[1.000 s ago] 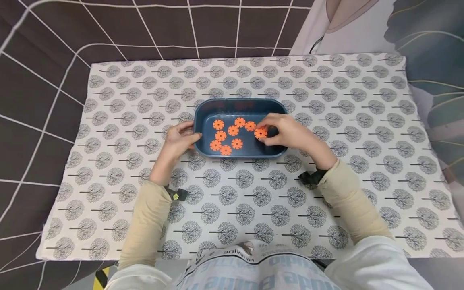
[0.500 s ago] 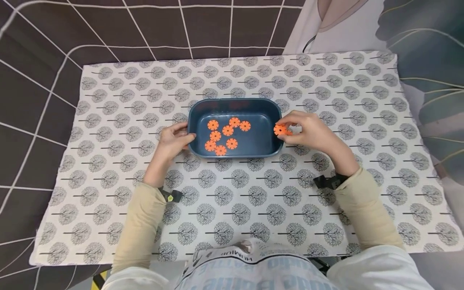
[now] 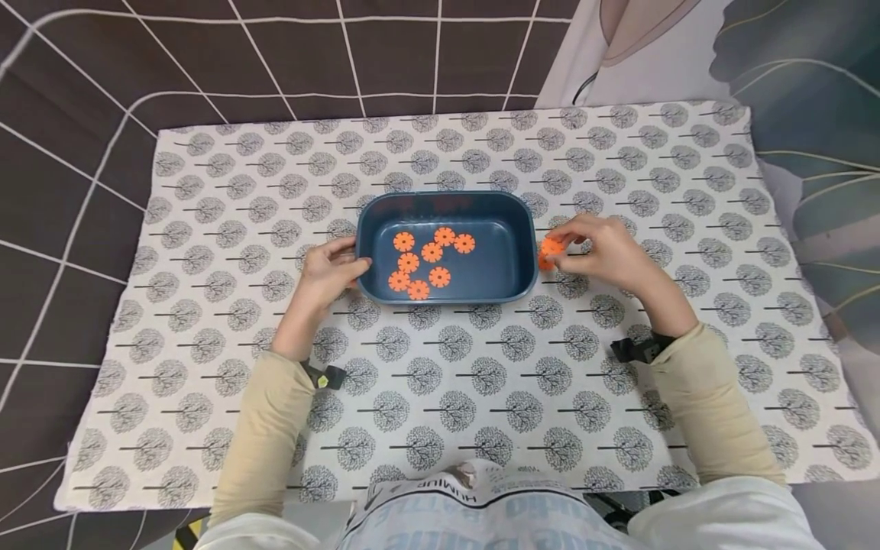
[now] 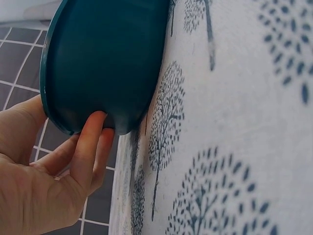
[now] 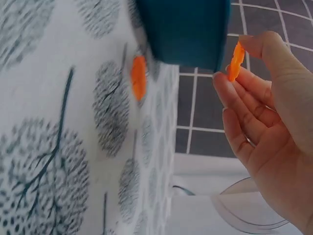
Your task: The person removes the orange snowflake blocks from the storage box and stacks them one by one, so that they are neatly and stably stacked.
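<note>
Several orange notched plastic discs point(image 3: 409, 262) lie on the floor of a dark blue oval-cornered tub point(image 3: 481, 267). My left hand point(image 3: 328, 269) holds the tub's left end, thumb on the rim; in the left wrist view its fingers point(image 4: 88, 142) rest on the outer wall. Just past the tub's right end, my right hand point(image 3: 601, 248) pinches one orange notched disc point(image 5: 236, 62) between thumb and fingertips, above the table. Below it another orange disc point(image 5: 139, 78) lies on the cloth close to the tub, partly covered by the held one in the head view.
A white cloth with grey tree prints point(image 3: 454, 412) covers the table. Behind and left hangs a dark curtain with white grid lines point(image 3: 289, 61). A pale and grey-green curtain point(image 3: 811, 114) hangs at the right.
My right hand has lifted an orange disc from the tub's right part and carried it right, over the rim, to outside the tub. My left hand keeps its hold on the tub.
</note>
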Demonstrator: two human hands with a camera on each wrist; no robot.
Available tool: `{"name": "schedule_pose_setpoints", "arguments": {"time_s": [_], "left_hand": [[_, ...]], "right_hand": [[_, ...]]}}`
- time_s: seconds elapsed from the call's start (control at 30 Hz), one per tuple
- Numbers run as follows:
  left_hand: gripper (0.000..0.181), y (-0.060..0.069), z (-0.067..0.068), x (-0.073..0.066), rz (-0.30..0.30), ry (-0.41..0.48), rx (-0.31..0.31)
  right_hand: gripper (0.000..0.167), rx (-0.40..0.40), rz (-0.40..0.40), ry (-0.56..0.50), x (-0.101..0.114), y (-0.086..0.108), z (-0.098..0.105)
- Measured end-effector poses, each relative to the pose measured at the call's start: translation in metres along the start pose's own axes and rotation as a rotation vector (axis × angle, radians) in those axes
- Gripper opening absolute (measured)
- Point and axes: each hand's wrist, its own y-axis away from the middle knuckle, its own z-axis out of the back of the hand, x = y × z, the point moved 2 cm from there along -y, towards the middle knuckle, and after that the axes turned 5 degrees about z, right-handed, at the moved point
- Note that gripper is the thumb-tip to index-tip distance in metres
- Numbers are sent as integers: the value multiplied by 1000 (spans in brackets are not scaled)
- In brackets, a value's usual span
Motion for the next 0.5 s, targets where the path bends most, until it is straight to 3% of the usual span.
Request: {"name": "schedule_pose_setpoints", "arguments": {"time_s": [0.27,0.5], "left_hand": [[57,-1,0,1,10,0,-2],[57,-1,-1,1,5,-1,-16]], "right_hand": [[35,155,-134,-17,-11,7,-8],[37,230,-167,68,-9,2,-17]]}}
